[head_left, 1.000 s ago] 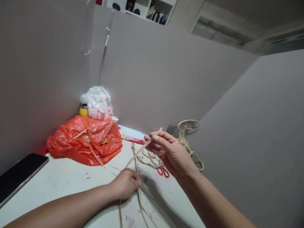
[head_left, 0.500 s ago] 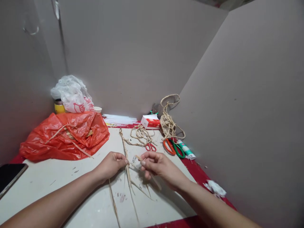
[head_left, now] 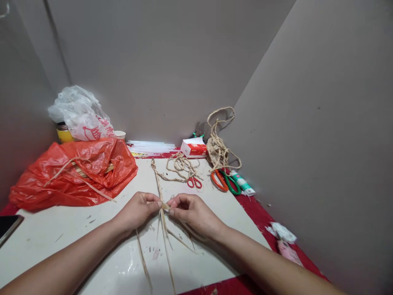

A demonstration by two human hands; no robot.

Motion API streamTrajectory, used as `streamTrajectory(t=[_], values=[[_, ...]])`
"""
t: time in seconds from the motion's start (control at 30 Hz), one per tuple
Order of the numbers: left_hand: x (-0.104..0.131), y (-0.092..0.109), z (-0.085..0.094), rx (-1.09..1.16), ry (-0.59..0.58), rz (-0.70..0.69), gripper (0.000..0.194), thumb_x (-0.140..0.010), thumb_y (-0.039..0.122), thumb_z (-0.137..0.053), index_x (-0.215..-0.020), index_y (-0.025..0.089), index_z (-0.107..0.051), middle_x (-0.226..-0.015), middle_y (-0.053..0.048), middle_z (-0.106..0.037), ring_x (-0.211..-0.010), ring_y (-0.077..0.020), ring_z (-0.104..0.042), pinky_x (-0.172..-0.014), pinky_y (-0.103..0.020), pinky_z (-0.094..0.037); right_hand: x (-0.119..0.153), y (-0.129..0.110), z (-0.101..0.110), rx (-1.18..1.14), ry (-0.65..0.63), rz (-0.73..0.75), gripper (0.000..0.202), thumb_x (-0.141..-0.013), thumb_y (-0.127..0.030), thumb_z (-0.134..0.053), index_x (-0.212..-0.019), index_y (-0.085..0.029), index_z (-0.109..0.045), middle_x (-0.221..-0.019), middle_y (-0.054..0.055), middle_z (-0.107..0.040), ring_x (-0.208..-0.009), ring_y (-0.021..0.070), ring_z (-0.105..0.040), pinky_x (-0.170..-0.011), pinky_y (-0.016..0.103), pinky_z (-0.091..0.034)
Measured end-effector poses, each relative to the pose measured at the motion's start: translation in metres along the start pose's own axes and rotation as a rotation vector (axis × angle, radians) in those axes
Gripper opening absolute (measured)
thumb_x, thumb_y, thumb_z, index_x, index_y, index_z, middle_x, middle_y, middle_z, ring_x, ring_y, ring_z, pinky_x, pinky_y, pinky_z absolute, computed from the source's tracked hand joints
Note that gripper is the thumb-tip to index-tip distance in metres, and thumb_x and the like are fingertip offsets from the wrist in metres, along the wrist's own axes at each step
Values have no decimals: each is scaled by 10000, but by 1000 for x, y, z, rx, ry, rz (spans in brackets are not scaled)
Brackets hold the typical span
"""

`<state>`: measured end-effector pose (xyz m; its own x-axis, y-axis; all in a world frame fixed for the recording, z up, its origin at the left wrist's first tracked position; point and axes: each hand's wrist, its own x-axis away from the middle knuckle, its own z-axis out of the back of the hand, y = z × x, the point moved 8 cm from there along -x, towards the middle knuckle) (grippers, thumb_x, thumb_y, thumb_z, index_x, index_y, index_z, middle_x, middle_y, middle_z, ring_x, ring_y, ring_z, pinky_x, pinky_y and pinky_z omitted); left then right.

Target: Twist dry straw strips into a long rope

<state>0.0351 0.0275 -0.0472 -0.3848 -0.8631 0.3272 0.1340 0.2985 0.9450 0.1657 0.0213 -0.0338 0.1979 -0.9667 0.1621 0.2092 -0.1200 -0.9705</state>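
Between my hands runs a tan twisted straw cord (head_left: 159, 184), stretching away over the white board (head_left: 211, 262). My left hand (head_left: 142, 209) pinches the cord where the twist ends and loose strands (head_left: 166, 241) fan out toward me. Close beside it on the right, my right hand (head_left: 193, 213) is closed, thumb and finger pinching a pale flat straw strip at the same spot. The strip's tail passes under the right palm. The far part of the cord joins a loose coil (head_left: 181, 166) on the board. Fingertips partly hide the joint.
An orange-red plastic bag (head_left: 76, 192) with straw strips lies left, a phone (head_left: 9, 229) at the left edge. Red-handled scissors (head_left: 194, 182), orange-and-green-handled scissors (head_left: 219, 181), a tube (head_left: 242, 183), a red-and-white box (head_left: 194, 148) and a rope bundle (head_left: 218, 149) lie toward the back right. Grey panels surround the table.
My right hand has moved left, bringing the straw strip against the cord beside my left fingertips. My left hand keeps its pinch. The camera view has shifted slightly.
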Motion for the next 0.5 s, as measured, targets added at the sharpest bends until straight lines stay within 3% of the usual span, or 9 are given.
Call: streamTrajectory(t=[0.13,0.3,0.5], values=[[-1,1,-1,6,-9,22,280,-700,409,-636,-680,136,-576,-408,99,-353,-354,-28,-201,-408,-211,-136,-2,10,-1,2,5,-5,133,-683,-226,-645,-679,-135,-549,-567,-11,-551,-517,91,-473,-499,213,-357],[-2,2,-2,1,-15,13,338,-680,462,-656,-654,137,-569,-406,101,-327,-364,-28,-182,-406,-213,-124,-1,4,-1,-2,22,110,99,-725,-195,-603,-794,-152,-548,-566,-39,-521,-511,88,-484,-499,205,-384],[-2,0,-1,-12,-26,19,319,-709,446,-640,-685,135,-576,-423,104,-330,-365,-24,-179,-405,-207,-129,9,-25,4,375,135,511,131,-761,-109,-567,-779,-164,-684,-714,32,-623,-662,117,-566,-632,233,-445]])
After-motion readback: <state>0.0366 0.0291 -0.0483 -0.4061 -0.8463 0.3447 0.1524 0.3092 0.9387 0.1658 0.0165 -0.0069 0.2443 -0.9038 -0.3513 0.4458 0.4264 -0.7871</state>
